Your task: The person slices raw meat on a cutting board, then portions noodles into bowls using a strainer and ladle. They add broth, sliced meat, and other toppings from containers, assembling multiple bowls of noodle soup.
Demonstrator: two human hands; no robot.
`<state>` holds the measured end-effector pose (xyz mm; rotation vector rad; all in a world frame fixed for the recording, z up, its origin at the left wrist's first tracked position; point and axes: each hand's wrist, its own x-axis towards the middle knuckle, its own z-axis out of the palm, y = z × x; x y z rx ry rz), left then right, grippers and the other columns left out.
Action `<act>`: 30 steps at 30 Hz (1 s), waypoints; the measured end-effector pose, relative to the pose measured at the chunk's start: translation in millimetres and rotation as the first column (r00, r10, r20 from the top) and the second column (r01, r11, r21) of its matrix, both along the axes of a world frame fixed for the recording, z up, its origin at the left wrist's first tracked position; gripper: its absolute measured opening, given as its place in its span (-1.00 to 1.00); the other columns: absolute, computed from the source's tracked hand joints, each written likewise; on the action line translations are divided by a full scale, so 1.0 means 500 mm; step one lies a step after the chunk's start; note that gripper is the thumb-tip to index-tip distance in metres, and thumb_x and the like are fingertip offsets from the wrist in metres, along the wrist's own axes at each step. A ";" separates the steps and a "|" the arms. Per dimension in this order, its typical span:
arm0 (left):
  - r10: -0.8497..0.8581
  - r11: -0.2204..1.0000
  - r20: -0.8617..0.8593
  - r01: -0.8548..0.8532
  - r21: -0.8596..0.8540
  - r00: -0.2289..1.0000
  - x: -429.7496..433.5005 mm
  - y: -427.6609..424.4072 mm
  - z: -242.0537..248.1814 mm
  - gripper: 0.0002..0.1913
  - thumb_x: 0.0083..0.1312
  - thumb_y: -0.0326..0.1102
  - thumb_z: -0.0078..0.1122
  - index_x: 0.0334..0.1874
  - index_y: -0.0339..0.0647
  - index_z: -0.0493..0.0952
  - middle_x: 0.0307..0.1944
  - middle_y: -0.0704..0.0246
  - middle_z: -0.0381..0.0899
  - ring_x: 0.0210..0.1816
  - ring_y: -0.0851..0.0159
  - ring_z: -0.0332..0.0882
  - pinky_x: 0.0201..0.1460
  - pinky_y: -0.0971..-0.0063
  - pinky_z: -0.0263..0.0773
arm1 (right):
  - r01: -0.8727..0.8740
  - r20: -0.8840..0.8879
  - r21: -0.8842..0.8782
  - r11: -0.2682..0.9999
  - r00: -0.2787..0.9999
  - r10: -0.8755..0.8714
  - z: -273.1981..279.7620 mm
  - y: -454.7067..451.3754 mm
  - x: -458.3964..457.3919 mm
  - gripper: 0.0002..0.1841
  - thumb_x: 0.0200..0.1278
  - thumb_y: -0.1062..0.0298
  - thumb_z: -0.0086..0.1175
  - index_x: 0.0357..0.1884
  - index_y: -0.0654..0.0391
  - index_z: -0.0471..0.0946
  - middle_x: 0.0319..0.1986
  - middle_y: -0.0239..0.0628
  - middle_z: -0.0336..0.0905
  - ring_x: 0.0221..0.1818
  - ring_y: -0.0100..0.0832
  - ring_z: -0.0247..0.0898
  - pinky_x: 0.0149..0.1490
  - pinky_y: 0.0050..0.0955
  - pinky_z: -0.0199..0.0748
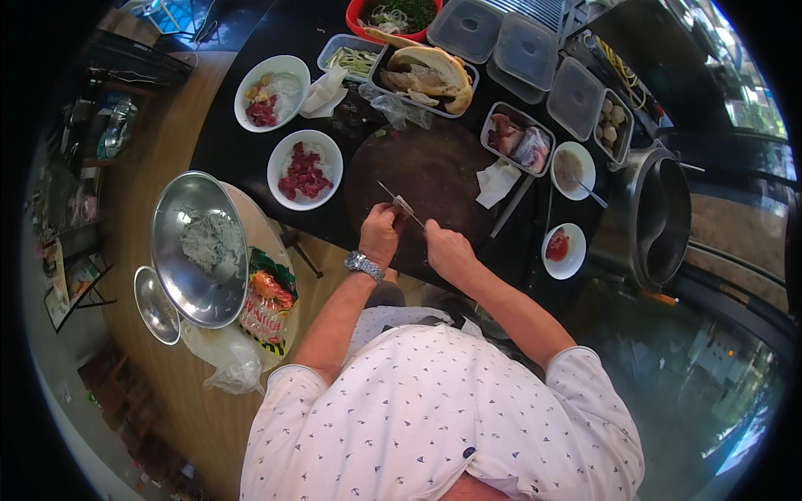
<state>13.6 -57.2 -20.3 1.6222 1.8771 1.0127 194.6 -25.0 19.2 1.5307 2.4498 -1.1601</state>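
Note:
Over the round dark cutting board (432, 156), my right hand (449, 250) grips a knife (410, 213), its thin blade pointing up and left. My left hand (378, 233), with a metal watch at the wrist, pinches a small pale piece of food (403, 201) against the blade; I cannot tell exactly what food it is. Left of the board stand two white bowls, one with red meat over white noodles (305, 170), the other (272, 94) with noodles, red meat and yellowish pieces. A white paper napkin (497, 183) lies at the board's right edge.
Behind the board stand plastic containers with cooked poultry (426, 78) and sliced greens (352, 57). To the right are a container of meat (518, 139), meatballs (609, 127), a bowl with a spoon (571, 170), a sauce bowl (563, 250) and a divided metal pot (661, 219). A steel noodle bowl (200, 294) sits left.

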 end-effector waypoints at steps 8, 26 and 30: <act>0.052 0.998 0.042 -0.051 -0.041 0.998 0.000 -0.003 0.004 -0.86 0.18 -0.51 0.36 -0.21 -0.24 0.68 -0.20 0.14 0.71 -0.16 0.01 0.70 -0.12 0.24 0.61 | 0.078 -0.126 0.043 0.996 0.989 -0.072 -0.035 0.052 -0.073 -0.82 0.47 0.32 -0.01 -0.20 0.23 0.35 -0.44 0.23 0.61 -0.28 0.33 0.58 -0.16 0.24 0.50; 0.020 0.999 0.052 -0.018 -0.045 0.998 0.004 -0.005 0.006 -0.75 0.14 -0.54 0.39 -0.12 -0.15 0.74 -0.18 0.18 0.73 -0.13 0.01 0.71 -0.08 0.24 0.61 | -0.081 0.037 0.034 0.996 0.996 0.080 0.068 -0.030 0.059 -0.91 0.29 0.53 -0.05 -0.20 0.22 0.34 -0.46 0.13 0.61 -0.37 0.20 0.62 -0.24 0.10 0.59; -0.017 1.000 -0.009 0.017 -0.021 1.000 -0.001 -0.003 -0.002 -0.77 0.15 -0.52 0.38 -0.13 -0.17 0.74 -0.18 0.14 0.72 -0.14 -0.03 0.70 -0.08 0.23 0.61 | -0.088 0.025 0.005 0.996 0.996 0.088 0.046 0.005 0.006 -0.90 0.29 0.52 -0.05 -0.19 0.24 0.34 -0.42 0.20 0.63 -0.33 0.24 0.62 -0.21 0.16 0.56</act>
